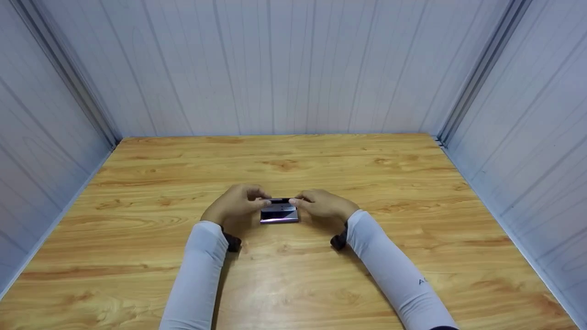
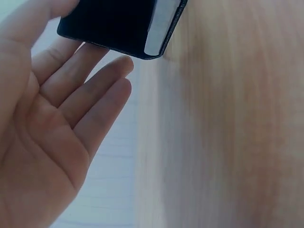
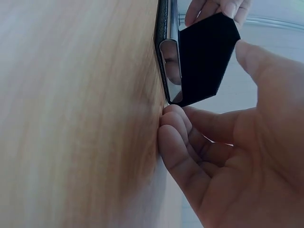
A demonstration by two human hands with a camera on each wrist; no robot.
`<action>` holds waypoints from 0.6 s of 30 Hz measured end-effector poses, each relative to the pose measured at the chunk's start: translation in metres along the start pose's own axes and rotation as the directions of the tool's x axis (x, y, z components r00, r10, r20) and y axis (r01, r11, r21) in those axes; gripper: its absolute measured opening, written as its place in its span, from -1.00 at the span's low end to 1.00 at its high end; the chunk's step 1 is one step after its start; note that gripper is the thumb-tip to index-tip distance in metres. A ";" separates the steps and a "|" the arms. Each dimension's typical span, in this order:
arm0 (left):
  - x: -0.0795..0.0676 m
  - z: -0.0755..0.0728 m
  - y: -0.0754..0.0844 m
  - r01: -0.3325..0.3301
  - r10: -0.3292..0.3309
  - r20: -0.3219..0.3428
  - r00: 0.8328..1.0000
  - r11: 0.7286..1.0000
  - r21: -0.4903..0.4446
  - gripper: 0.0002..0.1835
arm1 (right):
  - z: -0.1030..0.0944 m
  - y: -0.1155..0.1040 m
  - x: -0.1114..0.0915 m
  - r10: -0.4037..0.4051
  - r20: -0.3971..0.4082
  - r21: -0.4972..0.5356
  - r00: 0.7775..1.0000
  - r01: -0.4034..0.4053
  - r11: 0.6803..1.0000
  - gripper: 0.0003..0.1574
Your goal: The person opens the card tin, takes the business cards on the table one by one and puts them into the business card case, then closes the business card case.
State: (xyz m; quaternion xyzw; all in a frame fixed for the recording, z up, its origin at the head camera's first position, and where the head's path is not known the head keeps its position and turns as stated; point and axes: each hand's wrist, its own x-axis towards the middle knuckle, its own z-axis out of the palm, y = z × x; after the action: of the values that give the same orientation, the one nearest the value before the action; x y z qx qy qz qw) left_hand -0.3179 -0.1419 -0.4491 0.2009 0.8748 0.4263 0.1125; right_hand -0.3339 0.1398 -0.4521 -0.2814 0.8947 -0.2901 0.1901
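Note:
A small card case (image 1: 279, 216) with a shiny metal face lies on the wooden table, between both hands. Its black flap (image 3: 206, 61) stands raised at an angle from the metal box (image 3: 171, 71). My left hand (image 1: 238, 201) pinches the flap's left end, thumb on the near side and fingers behind; in the left wrist view the last two fingers of that hand (image 2: 52, 123) extend free below the dark flap (image 2: 109, 23). My right hand (image 1: 325, 204) holds the other end, thumb tip at the flap's edge, with the other fingers (image 3: 175, 152) curled low by the case's back corner.
The wood-grain table (image 1: 284, 284) spreads around the case. White panelled walls (image 1: 293, 68) close off its back and both sides. A dark wrist mount (image 1: 233, 243) sits under the left wrist and another (image 1: 338, 241) under the right.

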 end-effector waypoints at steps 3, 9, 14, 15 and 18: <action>0.001 0.001 0.001 -0.017 0.017 0.037 0.999 1.000 -0.003 -0.82 | 0.000 0.001 0.000 0.012 0.002 -0.009 1.000 -0.012 1.000 -0.15; 0.000 0.002 0.006 -0.038 0.033 0.101 0.994 0.998 0.043 -0.83 | 0.000 0.002 0.001 0.001 0.010 -0.026 1.000 -0.001 1.000 -0.21; 0.002 0.004 0.011 -0.048 0.032 0.122 0.992 0.990 0.132 -0.79 | 0.001 0.001 0.002 -0.019 0.005 -0.037 1.000 0.019 0.999 -0.28; 0.002 0.004 0.012 -0.050 0.032 0.125 0.992 0.988 0.143 -0.78 | 0.001 0.001 0.002 -0.020 0.004 -0.041 1.000 0.020 0.999 -0.28; 0.003 0.006 0.013 -0.046 0.027 0.131 0.991 0.988 0.149 -0.73 | 0.000 0.001 0.002 -0.025 0.000 -0.044 1.000 0.025 0.999 -0.30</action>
State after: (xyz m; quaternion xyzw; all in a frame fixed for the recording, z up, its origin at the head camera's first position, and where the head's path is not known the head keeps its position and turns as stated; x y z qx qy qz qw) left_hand -0.3154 -0.1291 -0.4424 0.2520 0.8918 0.3467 0.1451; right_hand -0.3358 0.1389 -0.4530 -0.2965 0.8975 -0.2726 0.1798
